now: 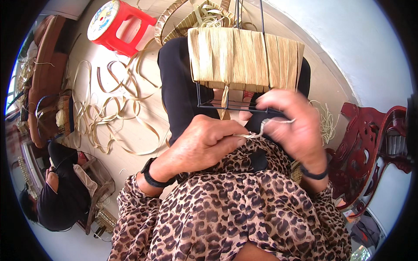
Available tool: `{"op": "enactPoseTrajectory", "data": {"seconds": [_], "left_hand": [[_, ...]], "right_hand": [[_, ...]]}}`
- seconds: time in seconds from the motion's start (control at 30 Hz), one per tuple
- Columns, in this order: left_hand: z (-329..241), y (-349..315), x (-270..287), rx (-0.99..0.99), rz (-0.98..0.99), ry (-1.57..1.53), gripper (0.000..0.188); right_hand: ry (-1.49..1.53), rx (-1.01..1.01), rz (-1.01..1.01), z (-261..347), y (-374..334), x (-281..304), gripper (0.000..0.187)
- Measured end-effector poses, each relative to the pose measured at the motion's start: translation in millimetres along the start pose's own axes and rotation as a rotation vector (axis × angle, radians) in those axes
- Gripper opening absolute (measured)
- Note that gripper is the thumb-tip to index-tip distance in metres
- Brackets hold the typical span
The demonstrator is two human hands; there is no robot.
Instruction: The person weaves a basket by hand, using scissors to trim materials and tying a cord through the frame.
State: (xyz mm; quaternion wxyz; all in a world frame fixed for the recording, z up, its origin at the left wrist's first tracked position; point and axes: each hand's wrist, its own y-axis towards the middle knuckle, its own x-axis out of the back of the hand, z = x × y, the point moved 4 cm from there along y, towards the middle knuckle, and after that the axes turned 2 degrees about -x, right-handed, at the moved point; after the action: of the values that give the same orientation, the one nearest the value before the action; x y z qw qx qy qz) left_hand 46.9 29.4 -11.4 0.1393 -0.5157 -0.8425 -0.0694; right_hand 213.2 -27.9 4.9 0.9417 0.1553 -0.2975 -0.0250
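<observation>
My left hand point(209, 138) is closed, pinching a short pale twisted cord point(253, 135) between thumb and fingertips in front of my lap. The cord bends up toward my right hand point(300, 124), which is smeared by motion. Its fingers are curved beside the cord's free end; whether they grip it is unclear. Beyond both hands, a black wire frame point(230, 107) rests on my knees. Wide tan strips of dried leaf or straw point(246, 56) wrap its upper part, and one narrow strip point(225, 98) hangs down through the wires.
Curly loose strips point(124, 117) litter the floor at left, near a red plastic stool point(130, 32). A woven basket point(167, 19) stands at the back. Carved dark-red wooden furniture point(357, 152) is at right. Another person point(63, 191) sits at far left. A white wall point(365, 48) borders the right.
</observation>
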Motion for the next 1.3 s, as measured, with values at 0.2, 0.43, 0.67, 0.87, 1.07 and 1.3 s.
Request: {"op": "enactPoseTrajectory", "data": {"seconds": [0.2,0.43,0.67,0.87,1.07,1.3], "left_hand": [[7,-5,9,0.225,0.002,-0.103,0.015],[23,-18,14,0.375,-0.12,-0.43,0.014],[21,-13,11,0.352,-0.148,-0.469,0.015],[22,-15,8,0.437,-0.177,-0.615,0.012],[24,-18,15,0.399,-0.261,-0.534,0.008],[10,-13,20,0.184,-0.202,-0.313,0.007]], "right_hand": [[0.098,-0.191,0.14,5,-4,-19,0.025],[0.029,-0.236,0.047,-9,-8,-2,0.02],[0.105,-0.279,0.12,4,12,-17,0.026],[0.106,-0.064,0.041,7,14,-27,0.011],[0.024,-0.193,0.068,4,10,-19,0.013],[0.015,-0.152,0.122,7,18,-21,0.018]]}}
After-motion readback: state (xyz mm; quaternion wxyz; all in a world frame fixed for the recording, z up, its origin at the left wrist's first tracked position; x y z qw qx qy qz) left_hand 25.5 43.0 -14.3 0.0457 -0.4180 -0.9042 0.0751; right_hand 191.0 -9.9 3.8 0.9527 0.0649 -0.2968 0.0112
